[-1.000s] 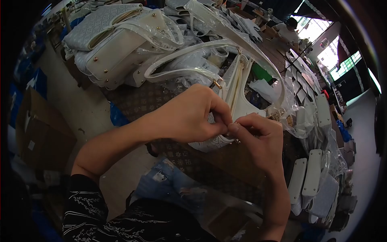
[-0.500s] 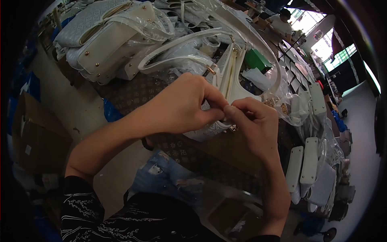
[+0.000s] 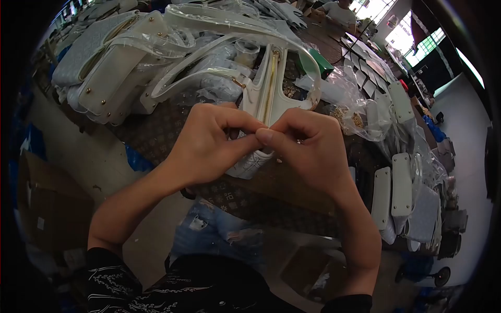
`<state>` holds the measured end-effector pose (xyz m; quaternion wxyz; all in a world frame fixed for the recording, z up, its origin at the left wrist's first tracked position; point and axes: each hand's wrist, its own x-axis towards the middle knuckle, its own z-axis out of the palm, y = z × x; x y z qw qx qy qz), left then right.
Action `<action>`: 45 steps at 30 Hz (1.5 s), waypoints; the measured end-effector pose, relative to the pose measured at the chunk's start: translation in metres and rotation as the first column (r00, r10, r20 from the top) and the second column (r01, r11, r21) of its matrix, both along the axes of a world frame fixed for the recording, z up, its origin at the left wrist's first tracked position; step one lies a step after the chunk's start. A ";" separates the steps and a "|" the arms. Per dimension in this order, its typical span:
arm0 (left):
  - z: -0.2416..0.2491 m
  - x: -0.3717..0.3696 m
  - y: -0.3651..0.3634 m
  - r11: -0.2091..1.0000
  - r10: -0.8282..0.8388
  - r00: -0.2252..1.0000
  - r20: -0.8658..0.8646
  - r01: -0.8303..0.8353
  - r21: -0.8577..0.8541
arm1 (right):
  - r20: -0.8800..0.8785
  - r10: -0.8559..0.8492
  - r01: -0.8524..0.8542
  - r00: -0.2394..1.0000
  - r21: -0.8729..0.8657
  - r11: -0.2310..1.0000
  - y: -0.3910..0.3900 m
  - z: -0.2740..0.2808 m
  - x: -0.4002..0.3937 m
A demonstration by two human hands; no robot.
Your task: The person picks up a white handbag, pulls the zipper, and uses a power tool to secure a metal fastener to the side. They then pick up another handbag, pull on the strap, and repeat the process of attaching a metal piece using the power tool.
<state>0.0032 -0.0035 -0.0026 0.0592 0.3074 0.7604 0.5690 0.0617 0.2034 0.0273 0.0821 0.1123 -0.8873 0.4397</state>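
Observation:
A white handbag (image 3: pixel 251 99) with a gold zipper (image 3: pixel 271 86) lies on the dark patterned table, its plastic-wrapped strap looping out behind. Over the near end of the zipper, my left hand (image 3: pixel 211 143) pinches with thumb and index finger. My right hand (image 3: pixel 308 148) meets it there, fingertips touching those of the left, also in a pinch. Whatever lies between the fingertips is too small and hidden to name. Part of the bag's quilted white body (image 3: pixel 249 165) shows below the hands.
Plastic-wrapped white bags (image 3: pixel 112 68) are piled at the left. Small gold parts (image 3: pixel 348 119) lie in clear plastic at the right, near a green box (image 3: pixel 319 63). More white bags (image 3: pixel 401 185) stand at the right edge. A person (image 3: pixel 339 13) sits at the far end.
Both hands and the bag appear further left in the view, which has shifted. The fingertips still meet at the zipper's near end, and the right hand is now more level with the left.

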 end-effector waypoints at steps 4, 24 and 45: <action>-0.011 -0.003 0.001 0.999 -0.005 0.994 -0.111 0.011 0.050 | -0.687 0.114 0.016 0.717 0.179 0.984 0.023 -0.015 -0.008; -0.022 -0.003 -0.003 0.988 -0.016 0.977 -0.215 0.048 0.144 | -0.011 -0.359 0.360 0.933 0.045 0.932 0.070 -0.170 0.014; -0.032 -0.003 -0.003 0.989 -0.021 0.969 -0.247 0.057 0.138 | -0.119 -0.100 0.071 0.988 -0.232 0.970 0.000 -0.022 0.011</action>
